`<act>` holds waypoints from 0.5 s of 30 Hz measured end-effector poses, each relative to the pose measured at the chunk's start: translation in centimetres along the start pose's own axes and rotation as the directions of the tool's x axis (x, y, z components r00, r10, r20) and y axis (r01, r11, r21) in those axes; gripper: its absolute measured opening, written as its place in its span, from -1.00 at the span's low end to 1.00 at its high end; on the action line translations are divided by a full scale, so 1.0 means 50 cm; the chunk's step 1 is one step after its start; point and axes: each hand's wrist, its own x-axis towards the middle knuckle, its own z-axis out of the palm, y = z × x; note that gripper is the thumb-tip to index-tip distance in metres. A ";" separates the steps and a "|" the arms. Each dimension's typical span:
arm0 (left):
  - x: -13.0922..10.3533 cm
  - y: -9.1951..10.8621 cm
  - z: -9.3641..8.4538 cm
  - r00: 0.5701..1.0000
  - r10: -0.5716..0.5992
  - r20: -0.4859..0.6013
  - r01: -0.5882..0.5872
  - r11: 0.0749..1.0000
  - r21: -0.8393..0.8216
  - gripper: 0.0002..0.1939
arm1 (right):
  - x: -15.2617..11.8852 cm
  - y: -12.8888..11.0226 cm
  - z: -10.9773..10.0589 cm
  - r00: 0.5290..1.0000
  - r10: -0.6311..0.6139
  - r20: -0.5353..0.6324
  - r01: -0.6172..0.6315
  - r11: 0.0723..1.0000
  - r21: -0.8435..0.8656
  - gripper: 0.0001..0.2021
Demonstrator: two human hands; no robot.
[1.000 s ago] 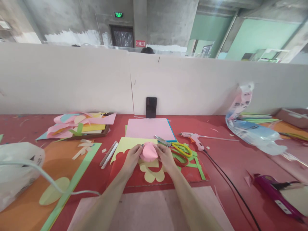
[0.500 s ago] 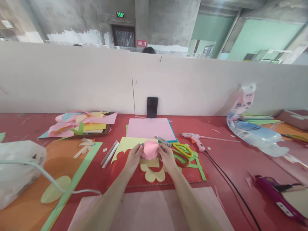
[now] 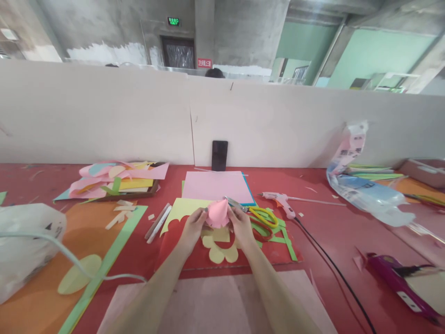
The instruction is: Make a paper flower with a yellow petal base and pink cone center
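Note:
Between my two hands is a pink piece of paper (image 3: 218,214), bent into a cupped, cone-like shape with a scalloped lower edge. My left hand (image 3: 194,225) pinches its left side, and my right hand (image 3: 240,223) pinches its right side. Just below lies a pale yellow flower-shaped paper cutout (image 3: 217,255) on a red board (image 3: 194,257). Scissors with yellow and red handles (image 3: 263,217) lie right beside my right hand, partly over green paper strips (image 3: 285,239). A yellow sheet with a scalloped cut edge (image 3: 181,208) is behind my left hand.
Pink sheets (image 3: 215,185) lie beyond my hands, before a phone (image 3: 219,156) leaning on the white partition (image 3: 121,116). Rightward are a glue gun (image 3: 285,204) with its cord and a purple tool (image 3: 392,278). Leftward are markers (image 3: 159,223), a paper-scrap tray (image 3: 153,189) and a white bag (image 3: 28,246).
The pink paper has been tilted and bent between my fingers, now showing a more pointed, cone-like top. Both hands keep their hold in nearly the same place.

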 end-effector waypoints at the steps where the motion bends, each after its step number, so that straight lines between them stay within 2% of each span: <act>1: -0.002 0.004 0.003 1.000 -0.001 0.011 0.001 1.000 0.002 -0.68 | 0.001 0.003 -0.001 1.000 0.000 -0.012 0.000 1.000 0.002 -0.63; 4: -0.005 0.010 0.004 1.000 0.002 0.022 -0.002 1.000 -0.001 -0.70 | 0.003 0.005 -0.002 1.000 0.007 -0.016 -0.007 1.000 0.009 -0.63; 10: 0.000 0.006 -0.005 1.000 0.006 -0.004 -0.007 0.999 -0.033 -0.72 | -0.002 -0.006 0.003 0.999 0.024 0.047 -0.026 0.999 0.044 -0.66; 15: -0.004 0.008 0.005 1.000 -0.010 0.011 0.010 1.000 -0.003 -0.69 | 0.004 0.003 0.000 0.999 0.036 0.009 -0.037 0.996 0.085 -0.70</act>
